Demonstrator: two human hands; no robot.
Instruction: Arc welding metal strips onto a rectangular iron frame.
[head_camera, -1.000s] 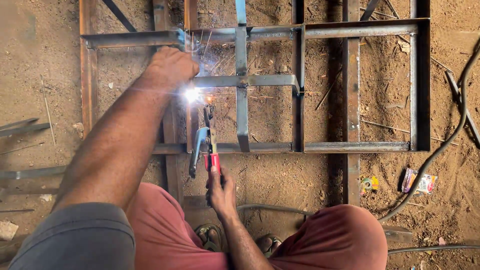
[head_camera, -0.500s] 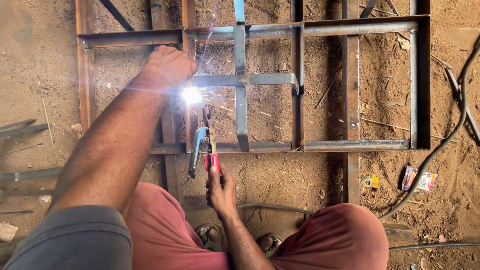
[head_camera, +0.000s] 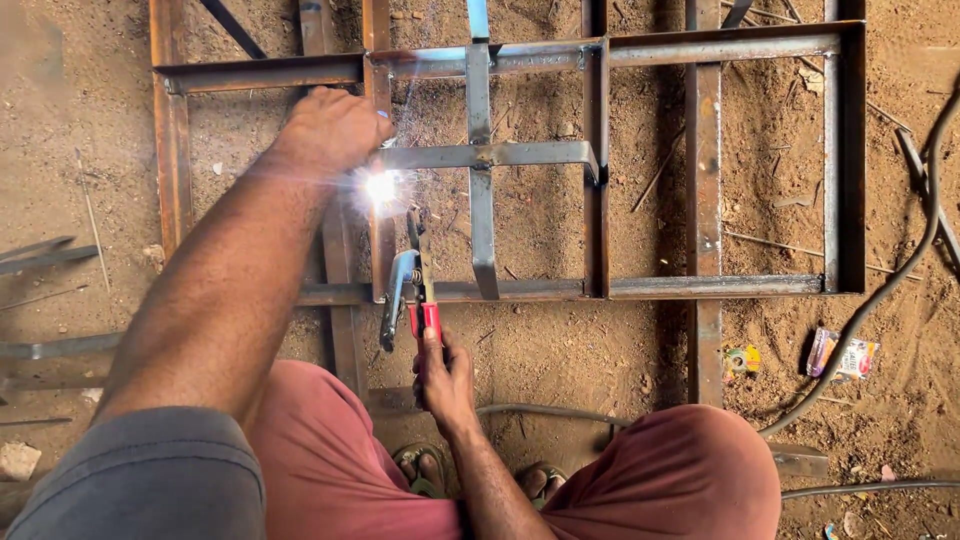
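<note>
Little has moved since the earlier frames: the arc (head_camera: 381, 186) burns at the same joint. The right hand (head_camera: 445, 375) grips the electrode holder (head_camera: 414, 295); the left hand (head_camera: 335, 128), closed, braces the steel frame (head_camera: 600, 160) just beyond. Best to hold both steady, the rod tip close.

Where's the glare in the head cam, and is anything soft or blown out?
Head view: glare sits at the welding arc, blown white, with a haze over the left hand; the right hand and red-handled holder stay sharp; the metal frame is evenly daylit; the grey sleeve looks soft.
</note>
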